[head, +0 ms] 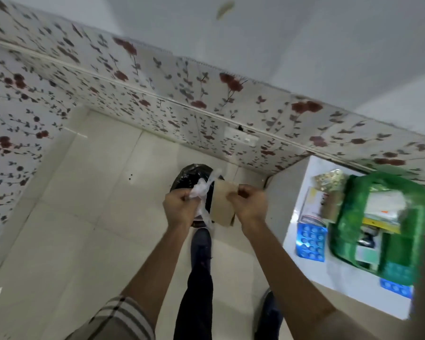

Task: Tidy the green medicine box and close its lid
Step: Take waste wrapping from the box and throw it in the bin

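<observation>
The green medicine box [349, 222] stands open on a white table [334, 285] at the right, with packets and small boxes inside. My left hand [179, 207] is closed around a crumpled clear plastic bag [203, 186]. My right hand [248, 204] pinches a brown paper packet [222, 204]. Both hands are held together above a bin lined with a black bag [192, 174] on the floor, well left of the box.
Blue blister packs [310, 241] and a carton [312, 204] lie on the table left of the box; another blue pack [395, 288] lies below it. My foot [200, 244] rests at the bin's base. Flowered wall panels stand behind, with a socket [242, 138].
</observation>
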